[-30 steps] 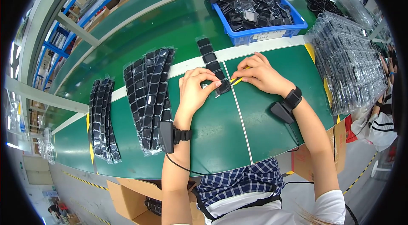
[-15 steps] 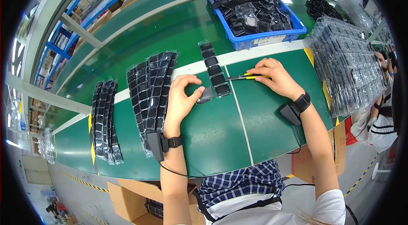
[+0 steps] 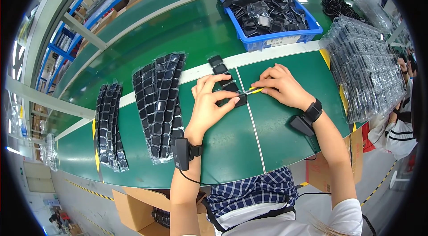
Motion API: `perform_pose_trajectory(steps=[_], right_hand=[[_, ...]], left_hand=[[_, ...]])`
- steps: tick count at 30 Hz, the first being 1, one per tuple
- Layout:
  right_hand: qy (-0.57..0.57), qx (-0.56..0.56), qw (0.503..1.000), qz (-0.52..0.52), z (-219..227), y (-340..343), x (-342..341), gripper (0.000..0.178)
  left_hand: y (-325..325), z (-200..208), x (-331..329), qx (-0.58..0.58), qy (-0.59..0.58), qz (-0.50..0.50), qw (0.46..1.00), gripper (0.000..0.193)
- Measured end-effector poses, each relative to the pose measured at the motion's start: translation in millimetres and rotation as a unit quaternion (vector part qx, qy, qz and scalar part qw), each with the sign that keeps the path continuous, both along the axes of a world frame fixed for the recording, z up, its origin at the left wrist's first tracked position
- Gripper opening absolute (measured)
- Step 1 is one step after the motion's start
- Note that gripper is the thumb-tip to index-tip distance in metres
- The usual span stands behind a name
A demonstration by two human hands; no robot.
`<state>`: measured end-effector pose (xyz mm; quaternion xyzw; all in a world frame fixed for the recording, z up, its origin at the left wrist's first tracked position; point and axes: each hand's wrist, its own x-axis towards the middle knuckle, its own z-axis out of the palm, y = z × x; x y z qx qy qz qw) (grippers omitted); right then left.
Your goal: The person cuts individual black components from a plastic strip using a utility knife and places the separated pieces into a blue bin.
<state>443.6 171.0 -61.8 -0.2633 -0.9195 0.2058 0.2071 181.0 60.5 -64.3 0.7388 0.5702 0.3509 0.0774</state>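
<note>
On the green bench top lies a strip of square black pieces in clear plastic pockets (image 3: 216,62), running from far to near. My left hand (image 3: 211,102) reaches over it, thumb and fingers closing on its near end and hiding part of the middle. In my right hand (image 3: 281,85) is a slim yellow-and-black-handled tool (image 3: 255,90), held between thumb and fingers. Its narrow metal end lies over the strip, close to my left fingertips. Whether the tip touches the plastic I cannot tell.
To the left lie two bundles of similar strips, a larger one (image 3: 156,102) and a smaller one (image 3: 109,124). A blue bin (image 3: 278,39) of loose black pieces stands beyond my hands. Stacked clear trays (image 3: 365,71) and black cables (image 3: 339,7) are at right.
My left hand has moved right onto the strip's near end. The tool has come down and left across the strip. The loose packed piece beside the strip no longer shows.
</note>
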Motion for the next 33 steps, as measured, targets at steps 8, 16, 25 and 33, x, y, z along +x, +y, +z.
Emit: perform_pose_trajectory(steps=[8, 16, 25, 33], right_hand=[[-0.018, -0.007, 0.999, 0.049, 0.6, -4.2, 0.1, 0.028], [-0.034, -0.019, 0.998, 0.041, -0.3, -8.0, -4.3, 0.029], [-0.025, -0.002, 0.999, 0.038, -5.5, -13.6, -12.9, 0.027], [-0.063, -0.039, 0.996, 0.058, 10.3, 0.4, 11.0, 0.025]], left_hand=[[4.6, -11.3, -3.0, -0.056, -0.058, 0.035, 0.996, 0.016], [8.2, -15.7, -10.0, -0.084, -0.07, 0.009, 0.994, 0.014], [6.5, -8.9, -10.7, -0.082, -0.051, -0.006, 0.995, 0.014], [5.5, -10.2, -11.1, -0.098, -0.044, -0.003, 0.994, 0.013]])
